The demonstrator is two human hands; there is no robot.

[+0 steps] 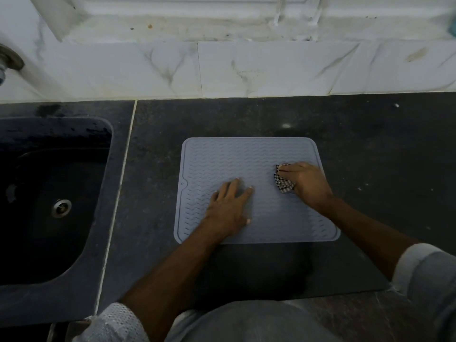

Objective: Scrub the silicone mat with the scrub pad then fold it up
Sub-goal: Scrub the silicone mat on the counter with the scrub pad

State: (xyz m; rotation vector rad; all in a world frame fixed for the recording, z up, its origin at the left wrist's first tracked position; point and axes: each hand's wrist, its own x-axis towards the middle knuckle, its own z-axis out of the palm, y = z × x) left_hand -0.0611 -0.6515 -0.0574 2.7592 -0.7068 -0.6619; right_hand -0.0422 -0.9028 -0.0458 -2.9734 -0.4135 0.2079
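Note:
A grey silicone mat [222, 159] with a wavy ribbed pattern lies flat on the dark stone counter [370, 156]. My left hand [228, 209] rests palm down on the mat's lower middle, fingers spread, holding nothing. My right hand [307, 182] is on the mat's right side, closed on a crumpled black-and-white checked scrub pad [283, 185] that presses against the mat. Part of the pad is hidden under my fingers.
A dark sink [49, 193] with a metal drain [61, 208] is set into the counter at the left. A tap [9, 60] juts out at the far left. White marble tiles [271, 67] line the wall behind. The counter's front edge runs just below the mat.

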